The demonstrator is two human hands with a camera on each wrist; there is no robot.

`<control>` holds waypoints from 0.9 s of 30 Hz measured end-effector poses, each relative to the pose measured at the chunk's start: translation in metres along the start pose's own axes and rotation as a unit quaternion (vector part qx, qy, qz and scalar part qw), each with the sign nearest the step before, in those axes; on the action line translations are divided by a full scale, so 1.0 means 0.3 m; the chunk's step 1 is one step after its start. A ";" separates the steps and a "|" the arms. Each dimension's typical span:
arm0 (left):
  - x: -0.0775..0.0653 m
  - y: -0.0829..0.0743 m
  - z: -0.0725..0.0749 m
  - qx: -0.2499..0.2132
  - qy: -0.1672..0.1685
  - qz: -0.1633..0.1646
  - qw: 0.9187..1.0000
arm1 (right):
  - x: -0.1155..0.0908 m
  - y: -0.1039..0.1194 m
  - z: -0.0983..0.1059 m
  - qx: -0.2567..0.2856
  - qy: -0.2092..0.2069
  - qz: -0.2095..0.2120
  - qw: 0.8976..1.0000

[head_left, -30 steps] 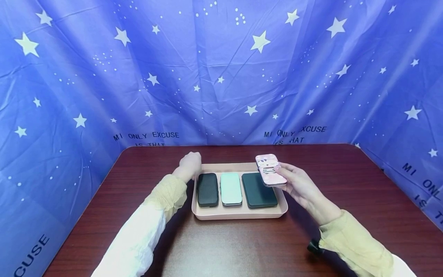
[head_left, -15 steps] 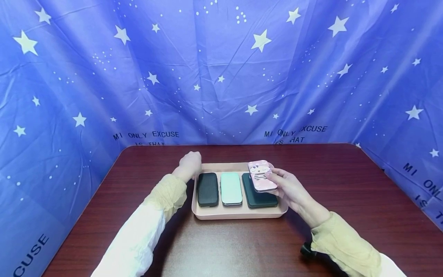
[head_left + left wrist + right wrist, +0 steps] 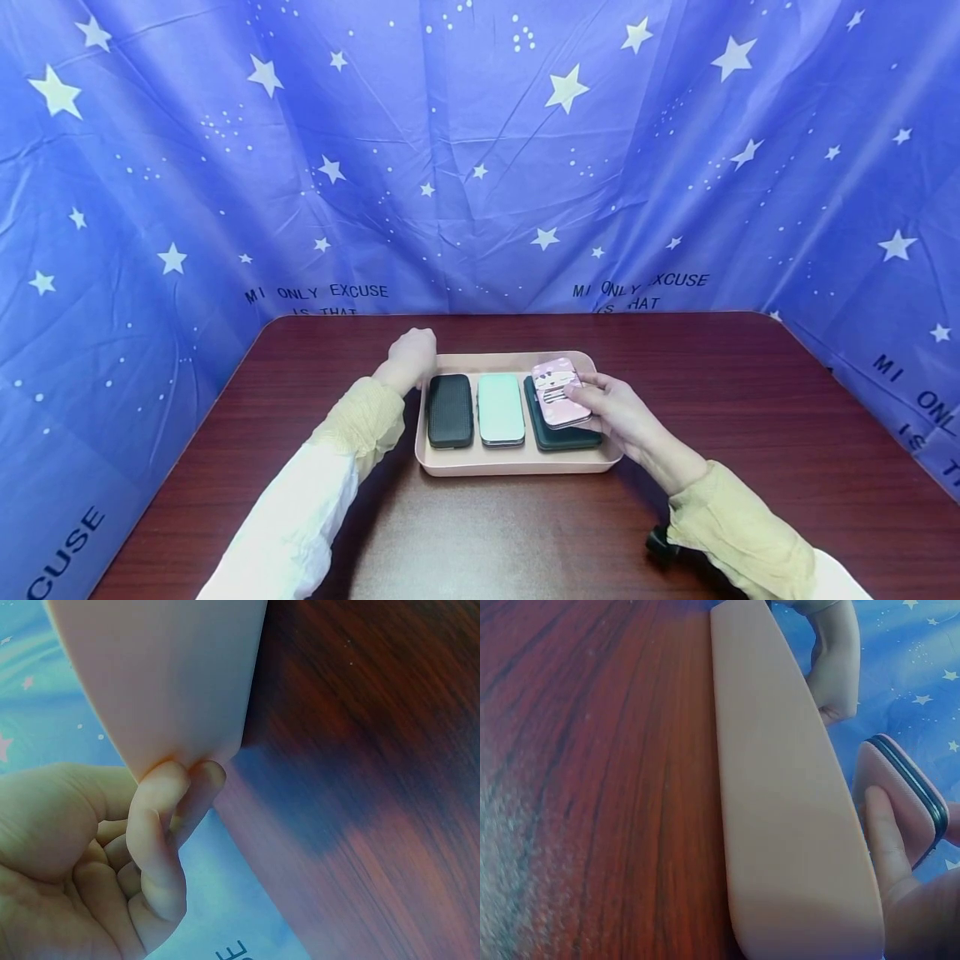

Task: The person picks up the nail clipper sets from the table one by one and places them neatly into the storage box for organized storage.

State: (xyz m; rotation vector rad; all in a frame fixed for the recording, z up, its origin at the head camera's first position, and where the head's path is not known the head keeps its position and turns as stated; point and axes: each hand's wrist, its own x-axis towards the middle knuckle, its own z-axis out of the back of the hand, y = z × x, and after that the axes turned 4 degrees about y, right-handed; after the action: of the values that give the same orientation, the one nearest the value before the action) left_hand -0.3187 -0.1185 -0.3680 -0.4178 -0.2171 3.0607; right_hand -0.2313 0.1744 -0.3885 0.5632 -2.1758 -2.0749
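Observation:
My right hand (image 3: 626, 414) holds a flat pink case (image 3: 561, 393) with a cartoon animal face between thumb and fingers. It is slightly tilted above the dark green case (image 3: 567, 438) and hides part of it; whether they touch I cannot tell. In the right wrist view, the pink case (image 3: 900, 799) shows its dark edge band above the tray's wall. My left hand (image 3: 411, 360) pinches the left rim of the beige tray (image 3: 517, 468). The left wrist view shows bent fingers (image 3: 159, 825) against the tray's wall (image 3: 161, 682). A black case (image 3: 451, 412) and a mint case (image 3: 501, 409) lie in the tray.
The tray stands on a dark red-brown wooden table (image 3: 480, 533). Blue curtains (image 3: 480, 208) with stars and lettering hang behind and beside it. A small black object (image 3: 662, 543) is at the right forearm, partly hidden by the sleeve.
My right hand has brought the pink case left and down, from the tray's right back corner to over the dark green case. The left hand and tray have stayed put.

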 end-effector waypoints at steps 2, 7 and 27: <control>0.000 -0.001 -0.001 -0.001 0.000 0.000 1.000 | 0.004 -0.003 0.000 -0.002 0.000 0.000 1.000; -0.004 -0.001 -0.001 -0.007 -0.002 -0.001 1.000 | 0.015 -0.011 0.002 -0.023 -0.013 0.008 1.000; -0.009 0.001 0.003 -0.002 -0.008 -0.004 1.000 | 0.034 -0.015 -0.021 -0.358 -0.130 0.056 0.923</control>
State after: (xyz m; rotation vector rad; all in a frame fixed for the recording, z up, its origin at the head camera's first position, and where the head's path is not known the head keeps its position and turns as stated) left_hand -0.3165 -0.1191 -0.3666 -0.3917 -0.2239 3.0576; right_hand -0.2378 0.1651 -0.3945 0.0831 -1.3073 -2.7460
